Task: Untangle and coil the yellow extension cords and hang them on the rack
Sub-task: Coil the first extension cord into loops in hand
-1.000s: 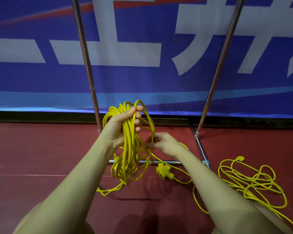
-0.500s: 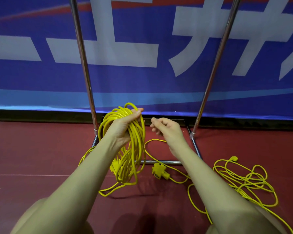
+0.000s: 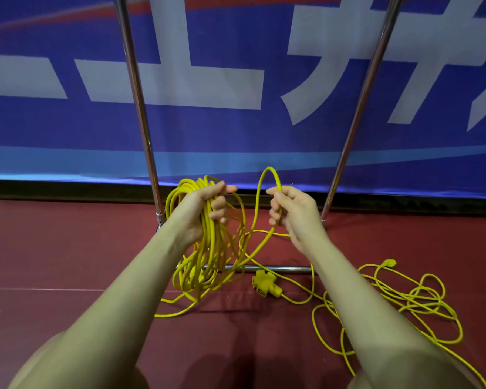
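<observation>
Yellow cord coil (image 3: 208, 248) hangs bunched in the left hand (image 3: 205, 209), fingers wrapped round it, before the rack (image 3: 141, 108). Second cord (image 3: 399, 301) lies loose on the floor. Right hand (image 3: 292, 211) grips an upright loop (image 3: 267, 186). Socket block (image 3: 264, 283) on floor.

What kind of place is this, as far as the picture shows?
Probably an indoor sports hall or event venue, though that is a guess. A dark red floor like a sports surface meets a large blue banner with big white characters, and a bare metal rack stands before it.
</observation>
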Demonstrator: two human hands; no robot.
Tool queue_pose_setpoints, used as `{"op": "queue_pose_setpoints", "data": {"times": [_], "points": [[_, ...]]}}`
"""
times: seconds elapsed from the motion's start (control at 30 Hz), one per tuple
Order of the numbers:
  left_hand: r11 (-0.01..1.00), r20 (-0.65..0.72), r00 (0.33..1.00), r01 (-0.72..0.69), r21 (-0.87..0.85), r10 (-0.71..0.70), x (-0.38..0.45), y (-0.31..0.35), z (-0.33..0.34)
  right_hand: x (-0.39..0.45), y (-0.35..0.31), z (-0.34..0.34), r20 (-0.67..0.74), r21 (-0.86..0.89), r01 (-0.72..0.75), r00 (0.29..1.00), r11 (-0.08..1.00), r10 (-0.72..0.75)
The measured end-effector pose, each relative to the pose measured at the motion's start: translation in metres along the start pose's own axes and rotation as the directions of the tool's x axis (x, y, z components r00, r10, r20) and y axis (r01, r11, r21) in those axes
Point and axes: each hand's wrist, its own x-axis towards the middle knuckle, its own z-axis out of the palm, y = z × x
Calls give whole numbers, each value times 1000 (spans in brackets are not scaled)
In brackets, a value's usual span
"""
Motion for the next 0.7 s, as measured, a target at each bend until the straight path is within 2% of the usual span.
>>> {"op": "queue_pose_setpoints", "data": {"times": [0.07, 0.2, 0.47, 0.63, 0.7], "points": [[1000, 4, 1000, -3, 13, 3, 0, 1, -2, 1, 1, 0, 26, 110, -51, 998, 993, 48], [999, -17, 999, -31, 12, 32, 2, 2, -9, 4, -1, -4, 63, 114, -33, 998, 993, 26], [982, -17, 982, -188, -15, 187, -2, 15, 1, -10, -17, -15, 171, -43, -10, 985, 999, 17], [959, -27, 960, -280, -53, 278, -28, 31, 17, -28, -41, -15, 195, 19, 40, 980, 999, -43], [953, -21, 954, -299, -48, 298, -40, 37, 24, -34, -56, -15, 168, -15, 103, 981, 995, -99]]}}
